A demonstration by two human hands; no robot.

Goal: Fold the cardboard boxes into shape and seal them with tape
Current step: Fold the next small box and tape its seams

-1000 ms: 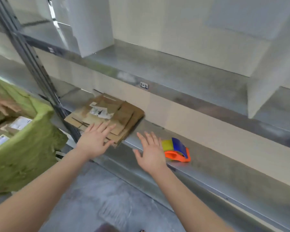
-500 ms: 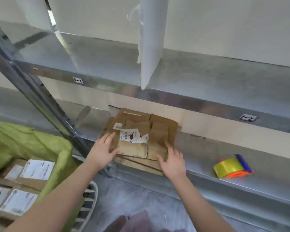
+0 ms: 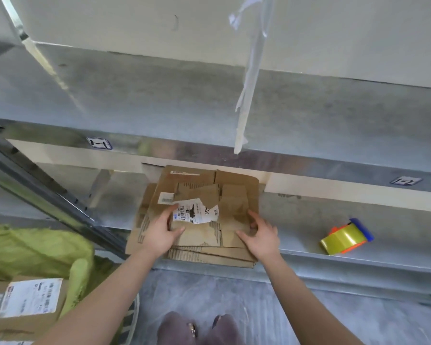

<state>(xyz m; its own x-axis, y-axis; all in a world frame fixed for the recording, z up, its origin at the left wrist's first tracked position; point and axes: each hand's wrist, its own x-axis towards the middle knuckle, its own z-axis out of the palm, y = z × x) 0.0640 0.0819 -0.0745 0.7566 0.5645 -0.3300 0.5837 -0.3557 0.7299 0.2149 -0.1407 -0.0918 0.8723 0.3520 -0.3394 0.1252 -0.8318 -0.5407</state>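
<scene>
I record flattened cardboard boxes, brown, stacked flat at the front edge of the lower shelf, a torn white label uppermost. The tape dispenser, a yellow roll in an orange-blue frame, lies well to the right.

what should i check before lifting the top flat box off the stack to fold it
1. Both hands on the top box: ok, the left hand grips its left edge and the right hand its right edge.
2. Only one box taken: cannot tell, the layers of the stack overlap.
3. Tape dispenser nearby: ok, it lies on the shelf to the right.
4. Room to fold: cannot tell, the upper shelf overhangs the stack.
</scene>
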